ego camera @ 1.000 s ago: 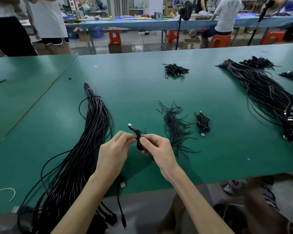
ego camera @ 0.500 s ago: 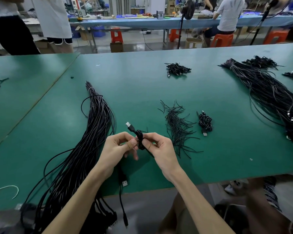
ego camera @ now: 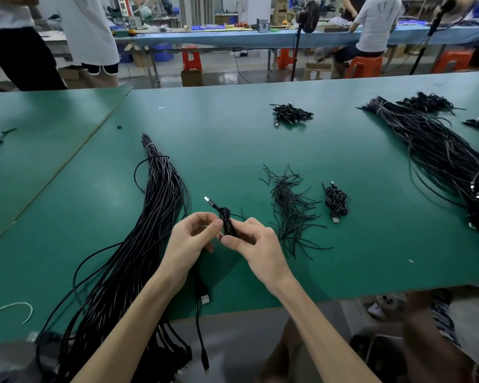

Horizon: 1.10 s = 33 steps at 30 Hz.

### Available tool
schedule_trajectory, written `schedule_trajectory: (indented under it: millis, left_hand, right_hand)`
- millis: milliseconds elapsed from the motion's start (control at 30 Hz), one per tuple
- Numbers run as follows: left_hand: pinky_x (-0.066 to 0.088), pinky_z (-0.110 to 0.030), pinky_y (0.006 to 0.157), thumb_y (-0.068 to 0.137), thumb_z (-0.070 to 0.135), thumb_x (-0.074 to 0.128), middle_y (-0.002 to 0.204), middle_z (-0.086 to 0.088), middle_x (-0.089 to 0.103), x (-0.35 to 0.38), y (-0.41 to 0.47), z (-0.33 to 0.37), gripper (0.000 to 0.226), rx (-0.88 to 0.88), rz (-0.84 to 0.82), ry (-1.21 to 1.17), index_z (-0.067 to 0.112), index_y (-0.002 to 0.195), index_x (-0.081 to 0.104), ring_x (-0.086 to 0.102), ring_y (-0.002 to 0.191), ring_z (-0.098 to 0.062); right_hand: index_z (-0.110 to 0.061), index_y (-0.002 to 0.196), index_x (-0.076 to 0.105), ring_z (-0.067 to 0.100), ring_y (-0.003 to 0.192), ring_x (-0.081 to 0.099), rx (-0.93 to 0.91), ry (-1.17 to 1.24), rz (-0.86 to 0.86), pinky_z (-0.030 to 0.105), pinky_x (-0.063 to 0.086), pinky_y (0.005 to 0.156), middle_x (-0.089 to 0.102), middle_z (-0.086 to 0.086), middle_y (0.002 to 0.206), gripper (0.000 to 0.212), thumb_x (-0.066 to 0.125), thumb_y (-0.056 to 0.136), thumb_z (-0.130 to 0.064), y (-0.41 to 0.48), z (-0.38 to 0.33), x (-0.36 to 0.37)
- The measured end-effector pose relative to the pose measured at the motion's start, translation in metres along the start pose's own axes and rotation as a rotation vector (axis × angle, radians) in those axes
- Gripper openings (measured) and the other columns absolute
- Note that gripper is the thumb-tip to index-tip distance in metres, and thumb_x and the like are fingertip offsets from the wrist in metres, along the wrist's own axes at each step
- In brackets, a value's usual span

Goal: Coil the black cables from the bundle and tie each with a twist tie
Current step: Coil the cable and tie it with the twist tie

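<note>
Green-topped work table point(ego camera: 233, 139): flat mat surface that carries all the stock.

Long bundle of straight black cables point(ego camera: 152, 230): lies along the table's left side, bound near its far end by a pale band, with its near end hanging over the table edge. A second, similar black cable bundle point(ego camera: 437, 153) lies well apart at the right.

Loose heap of thin black twist ties point(ego camera: 291, 211): just right of the hands, within easy reach.

Left hand point(ego camera: 190, 241) and right hand point(ego camera: 257, 244): held together above the table. Each pinches the work between thumb and forefinger, with the other fingers loosely curled behind.

Finished coil of black cable point(ego camera: 335, 200): lies tied beside the tie heap, its plug pointing toward the near edge.

Small black cable coil in hand point(ego camera: 227, 223): held upright between both hands at its waist, clear of the table. A silver USB plug point(ego camera: 207, 200) sticks out up and to the left. A fine black strand projects to the right of the waist and is probably a tie end. Whether it is twisted shut cannot be told.

Handling assessment: the coil is light, and its soft, springy cable is likely to spring open if the waist is released before the tie locks. The jacket looks smooth and may slip. Hold should stay at the waist, pressing the loops together, with the tie ends taken by the fingertips. The plug is a poor place to hold.
</note>
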<state>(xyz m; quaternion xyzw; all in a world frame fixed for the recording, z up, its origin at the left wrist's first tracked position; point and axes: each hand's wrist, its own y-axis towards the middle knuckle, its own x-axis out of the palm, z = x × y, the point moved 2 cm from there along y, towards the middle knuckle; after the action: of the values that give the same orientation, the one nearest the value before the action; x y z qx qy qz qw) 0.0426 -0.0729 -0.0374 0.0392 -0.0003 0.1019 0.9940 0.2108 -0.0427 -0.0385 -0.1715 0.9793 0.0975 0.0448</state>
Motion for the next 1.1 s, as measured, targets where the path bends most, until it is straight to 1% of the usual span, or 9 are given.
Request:
schedule_trajectory:
  millis: [100,233,300,367,467,600,800,967,1100]
  left_hand:
    - [0.052,-0.028,0.064,0.084,0.037,0.081,0.089,-0.004,0.074,-0.0023,0.0010,-0.0004,0.024,-0.060,-0.037,-0.080,0.021,0.102,0.078,0.067,0.081,-0.017]
    - [0.050,-0.023,0.062,0.085,0.033,0.081,0.083,-0.009,0.072,-0.0035,0.0025,0.0015,0.027,-0.049,-0.092,-0.124,0.017,0.105,0.079,0.066,0.073,-0.017]
    - [0.050,-0.021,0.064,0.083,0.029,0.079,0.088,-0.011,0.072,-0.0039,0.0039,0.0020,0.029,-0.071,-0.113,-0.172,0.011,0.106,0.079,0.064,0.070,-0.016]
    - [0.050,-0.021,0.066,0.082,0.027,0.078,0.089,-0.009,0.070,-0.0053,0.0050,0.0018,0.028,-0.101,-0.137,-0.205,0.009,0.104,0.079,0.061,0.069,-0.014]
    - [0.047,-0.021,0.069,0.084,0.027,0.076,0.074,-0.005,0.061,-0.0061,0.0056,0.0026,0.026,-0.119,-0.180,-0.201,0.010,0.103,0.081,0.052,0.066,-0.013]
    - [0.046,-0.023,0.073,0.086,0.026,0.073,0.071,-0.006,0.057,-0.0079,0.0067,0.0004,0.033,-0.106,-0.218,-0.169,0.010,0.114,0.078,0.049,0.066,-0.015]
    - [0.047,-0.032,0.074,0.082,0.028,0.080,0.076,-0.013,0.064,-0.0041,0.0040,-0.0025,0.027,-0.013,-0.147,-0.157,0.006,0.097,0.076,0.056,0.072,-0.023]
    - [0.043,-0.029,0.065,0.091,0.029,0.070,0.074,-0.006,0.065,0.0002,0.0027,-0.0013,0.031,0.068,-0.116,-0.017,-0.002,0.098,0.069,0.053,0.067,-0.015]
    - [0.043,-0.035,0.069,0.090,0.036,0.076,0.071,-0.005,0.064,-0.0018,0.0036,-0.0014,0.025,0.024,-0.099,-0.033,0.012,0.086,0.071,0.054,0.065,-0.016]
  right_hand:
    - [-0.013,0.130,0.071,-0.002,0.080,0.063,-0.003,0.068,-0.023,0.016,0.051,0.085,0.057,-0.016,0.081,0.040,0.074,0.091,-0.002,-0.0009,-0.0025,0.0006]
    - [-0.012,0.134,0.068,0.017,0.096,0.071,0.004,0.119,-0.009,0.030,0.056,0.097,0.071,0.006,0.095,0.046,0.073,0.090,0.001,-0.0009,-0.0028,0.0009]
    - [-0.015,0.136,0.067,0.023,0.099,0.074,0.031,0.154,0.005,0.027,0.055,0.098,0.076,0.014,0.098,0.050,0.077,0.088,-0.002,-0.0007,-0.0019,0.0005]
    - [-0.017,0.136,0.064,0.017,0.096,0.076,0.058,0.151,0.002,0.019,0.054,0.094,0.079,0.007,0.093,0.053,0.081,0.086,-0.011,-0.0004,-0.0013,-0.0002]
    - [-0.017,0.128,0.063,0.019,0.085,0.077,0.065,0.187,-0.027,0.021,0.055,0.083,0.080,0.006,0.088,0.047,0.081,0.084,-0.020,-0.0009,-0.0012,-0.0005]
    - [-0.017,0.126,0.059,0.021,0.077,0.076,0.077,0.208,-0.052,0.017,0.052,0.070,0.080,0.006,0.089,0.042,0.079,0.089,-0.019,-0.0021,-0.0031,-0.0004]
    - [-0.018,0.122,0.060,0.024,0.075,0.077,0.096,0.136,-0.128,0.026,0.053,0.069,0.081,0.003,0.090,0.028,0.071,0.096,-0.020,-0.0021,-0.0022,-0.0002]
    - [-0.024,0.121,0.060,0.025,0.071,0.076,0.074,0.089,-0.153,0.035,0.057,0.078,0.080,0.001,0.090,0.020,0.065,0.101,-0.020,-0.0027,-0.0031,0.0019]
    - [-0.017,0.124,0.060,0.027,0.070,0.076,0.070,0.136,-0.115,0.032,0.055,0.070,0.080,0.006,0.089,0.019,0.058,0.105,-0.017,-0.0034,-0.0034,0.0013]
